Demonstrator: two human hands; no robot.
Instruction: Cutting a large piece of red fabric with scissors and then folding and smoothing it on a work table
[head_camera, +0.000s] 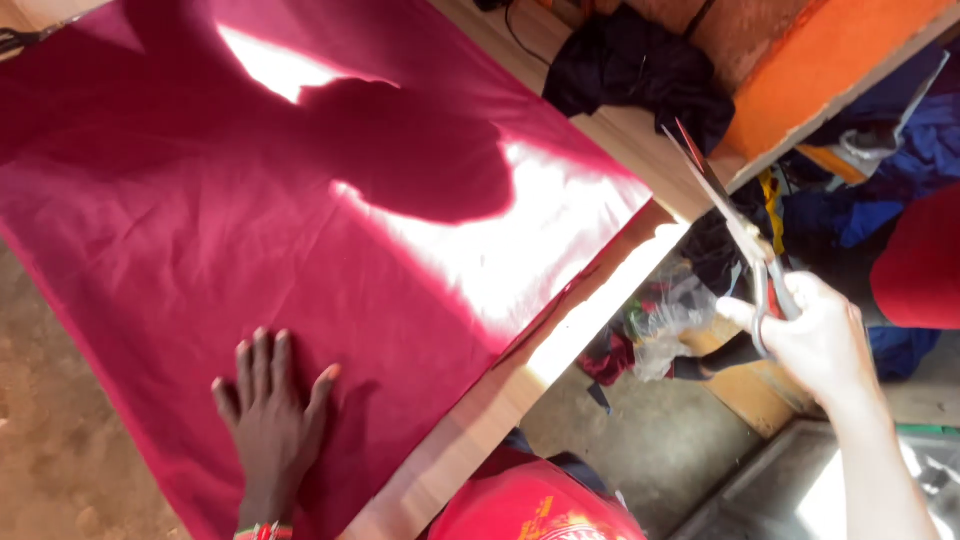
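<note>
- Left hand (268, 420) is lying flat, fingers spread and released, palm pressing down on the magenta cloth (300, 220) near its lower edge; not gripping anything.
- Right hand (815, 340) is clenching around the handles of the tailor's scissors (735, 225), fingers through the loops; it's hovering off the table's right side, well apart from the cloth. Blades are pointing up and away, tips look close together; can't tell if fully closed.
- Cloth is lying spread over most of the wooden table (560, 340), its right edge running along the table edge.
- Handling, my read: cloth looks thin, light, soft, w/ slight sheen, so prob slippery on the wood and apt to shift or pucker. Best held flat under a spread palm near the working edge, or pinched at the edge/corner; not fragile, but creases easily.
- Scissors: rigid metal, long blades, sharp; hold at the loops only.
- Surface: pale wood plank top, smooth, hard sun patch plus deep shadow falling across the cloth.
- Room: a black garment (640, 70) is bunching at the table's far end; an orange board (840, 60) is at top right; scraps and a clear plastic bag (670, 320) are sitting on the floor below the edge; blue fabric pile (900, 160) at right; the person's red top (535, 505) is showing at the bottom.
</note>
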